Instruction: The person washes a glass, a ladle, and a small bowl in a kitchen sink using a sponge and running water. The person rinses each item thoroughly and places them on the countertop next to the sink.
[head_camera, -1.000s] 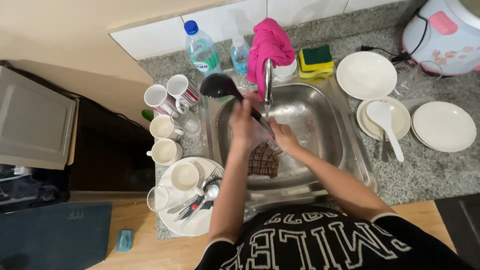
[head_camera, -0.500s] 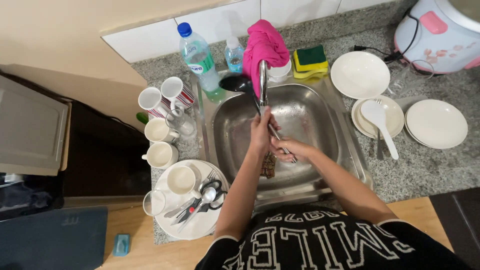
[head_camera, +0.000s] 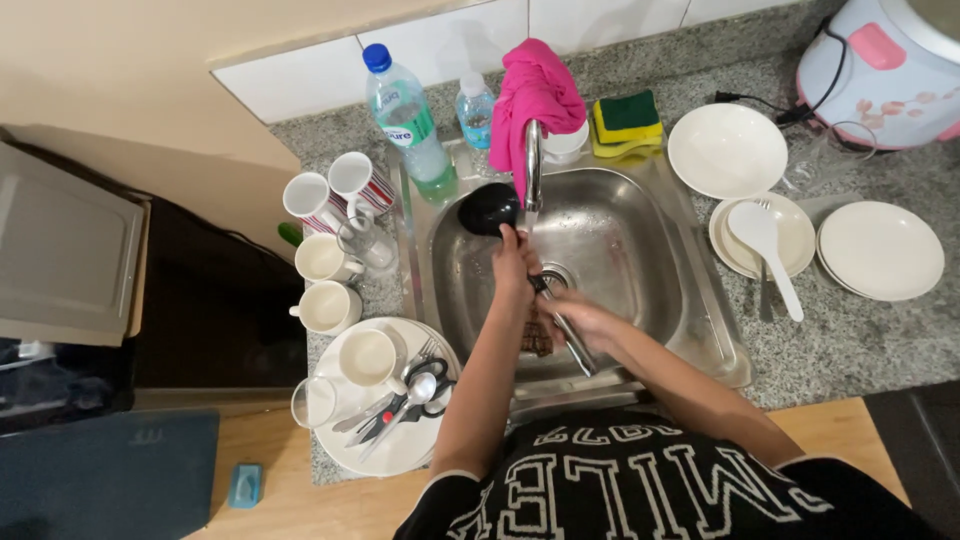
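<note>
Change: since half a second ago, the left hand is seen shifted along the ladle toward its black bowl, and the bowl is now shown clear of the tap, at the back left of the sink.
Head view, left hand (head_camera: 512, 262): closed around the upper part of the ladle handle, just below the black bowl.
Head view, right hand (head_camera: 580, 322): closed around the lower part of the same handle, with a brownish scrubbing pad (head_camera: 537, 338) pressed beside it; whether the pad is gripped cannot be told.
Hands together: both are clamped on one tool, close to each other but not touching.
Ladle (head_camera: 490, 207): held over the steel sink (head_camera: 640, 250), bowl up toward the back left corner, metal handle slanted down toward the person.
Tap (head_camera: 533, 165): arched over the sink's back edge, with a pink cloth (head_camera: 535, 95) draped behind it.
Left of the sink: four mugs (head_camera: 325, 258) and a large plate (head_camera: 395, 455) carrying a cup and cutlery are set on the granite counter (head_camera: 860, 345).
Back edge: two plastic bottles (head_camera: 405, 115) and a yellow-green sponge (head_camera: 625, 120) are stood near the tiles.
Right of the sink: a white bowl (head_camera: 727, 150), a plate with a white spoon (head_camera: 765, 245), stacked plates (head_camera: 880, 250) and a white-pink cooker (head_camera: 885, 65) are laid out.
</note>
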